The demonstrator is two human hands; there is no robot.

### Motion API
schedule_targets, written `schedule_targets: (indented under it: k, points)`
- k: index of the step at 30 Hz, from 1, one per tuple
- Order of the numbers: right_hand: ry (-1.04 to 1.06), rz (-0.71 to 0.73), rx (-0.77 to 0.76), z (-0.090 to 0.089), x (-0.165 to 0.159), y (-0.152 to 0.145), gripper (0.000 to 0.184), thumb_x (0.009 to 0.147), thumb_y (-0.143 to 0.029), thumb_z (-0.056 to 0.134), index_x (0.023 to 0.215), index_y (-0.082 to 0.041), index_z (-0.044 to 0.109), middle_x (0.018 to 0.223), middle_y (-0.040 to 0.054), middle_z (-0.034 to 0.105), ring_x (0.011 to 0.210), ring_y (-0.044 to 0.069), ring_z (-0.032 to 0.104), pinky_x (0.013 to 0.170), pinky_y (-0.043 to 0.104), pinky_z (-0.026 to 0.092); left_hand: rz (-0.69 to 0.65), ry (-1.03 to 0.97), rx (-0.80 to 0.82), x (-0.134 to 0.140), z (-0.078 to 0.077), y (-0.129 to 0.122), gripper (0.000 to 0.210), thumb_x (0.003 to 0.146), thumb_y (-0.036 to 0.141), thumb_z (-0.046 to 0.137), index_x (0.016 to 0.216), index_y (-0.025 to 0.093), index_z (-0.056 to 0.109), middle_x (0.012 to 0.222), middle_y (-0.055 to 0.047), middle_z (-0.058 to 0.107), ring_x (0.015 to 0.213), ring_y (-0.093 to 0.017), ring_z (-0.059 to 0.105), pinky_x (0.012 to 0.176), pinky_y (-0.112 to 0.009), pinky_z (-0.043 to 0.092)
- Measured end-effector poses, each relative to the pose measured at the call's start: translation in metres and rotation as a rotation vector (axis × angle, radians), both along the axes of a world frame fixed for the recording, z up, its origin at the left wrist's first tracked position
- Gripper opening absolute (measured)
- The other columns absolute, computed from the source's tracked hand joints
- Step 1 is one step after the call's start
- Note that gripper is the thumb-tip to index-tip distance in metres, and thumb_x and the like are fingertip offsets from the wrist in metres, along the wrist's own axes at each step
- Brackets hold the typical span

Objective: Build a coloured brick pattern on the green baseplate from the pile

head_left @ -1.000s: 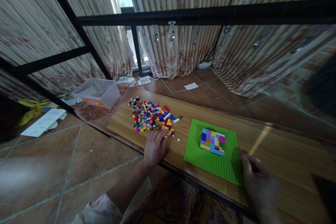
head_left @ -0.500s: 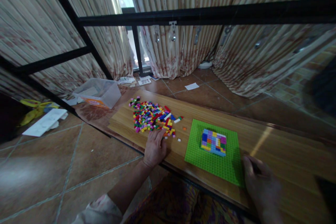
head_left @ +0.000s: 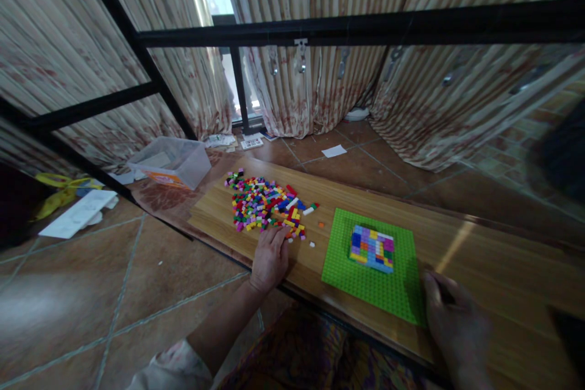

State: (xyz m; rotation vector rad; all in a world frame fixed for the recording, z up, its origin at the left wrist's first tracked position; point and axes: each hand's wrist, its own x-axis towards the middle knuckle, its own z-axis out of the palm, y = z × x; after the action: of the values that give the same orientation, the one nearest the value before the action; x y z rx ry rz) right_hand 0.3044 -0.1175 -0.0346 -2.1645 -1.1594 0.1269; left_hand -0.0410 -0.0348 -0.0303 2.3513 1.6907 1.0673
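Observation:
My left hand [head_left: 270,259] rests at the near edge of a pile of small coloured toy bricks [head_left: 262,201]. Its fingers are stretched forward and slightly bent, touching the table beside the nearest bricks; the fingertips' undersides are hidden. A green baseplate [head_left: 338,277] lies to the right of the pile. Near its middle stands a low block built of multicoloured bricks [head_left: 372,248], mostly light blue and purple along its edges. Just off the plate's right edge is my right hand [head_left: 454,311], fingers curled and thumb against the forefinger. Whatever it may hold is hidden.
The bricks and plate lie on a long wooden board [head_left: 356,192]. A loose orange brick [head_left: 321,225] and a white brick [head_left: 312,244] sit between pile and plate. A clear plastic box [head_left: 192,164] stands at the far left. A black metal rail [head_left: 365,27] crosses before the curtains.
My left hand has shifted very slightly at the pile's edge. My right hand and the baseplate look the same as before.

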Motion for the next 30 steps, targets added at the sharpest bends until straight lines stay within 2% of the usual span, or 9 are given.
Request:
schedule_targets:
  k: [14, 24, 27, 30]
  points:
    - [0.044, -0.016, -0.019, 0.0, 0.0, 0.001, 0.043, 0.081, -0.054, 0.051, 0.09, -0.019, 0.071, 0.099, 0.0126, 0.074, 0.089, 0.031, 0.068, 0.075, 0.039, 0.049, -0.028, -0.008, 0.078, 0.002, 0.001, 0.002, 0.021, 0.096, 0.022, 0.051, 0.114, 0.02, 0.061, 0.106, -0.008, 0.069, 0.099, -0.022, 0.064, 0.088, -0.039, 0.054]
    - [0.039, -0.025, -0.037, 0.003, 0.0, 0.0, 0.041, 0.08, -0.054, 0.052, 0.09, -0.02, 0.071, 0.1, 0.0127, 0.073, 0.088, 0.031, 0.068, 0.073, 0.039, 0.049, -0.031, -0.02, 0.026, 0.0, 0.005, 0.001, 0.022, 0.093, 0.023, 0.056, 0.114, 0.022, 0.062, 0.109, -0.008, 0.069, 0.102, -0.023, 0.063, 0.093, -0.041, 0.05]
    - [0.037, -0.037, -0.048, 0.003, 0.0, 0.0, 0.041, 0.079, -0.055, 0.052, 0.089, -0.02, 0.071, 0.098, 0.0121, 0.073, 0.087, 0.031, 0.068, 0.07, 0.039, 0.048, -0.006, -0.044, 0.029, -0.004, 0.012, 0.014, 0.022, 0.093, 0.024, 0.055, 0.114, 0.021, 0.062, 0.109, -0.008, 0.068, 0.102, -0.022, 0.063, 0.091, -0.039, 0.05]
    - [0.046, -0.04, -0.071, 0.002, 0.002, 0.0, 0.041, 0.079, -0.056, 0.052, 0.089, -0.021, 0.071, 0.099, 0.0121, 0.073, 0.087, 0.032, 0.068, 0.07, 0.039, 0.048, 0.075, -0.016, 0.006, -0.007, 0.027, 0.041, 0.023, 0.092, 0.022, 0.054, 0.113, 0.021, 0.063, 0.11, -0.008, 0.068, 0.103, -0.023, 0.062, 0.093, -0.039, 0.048]
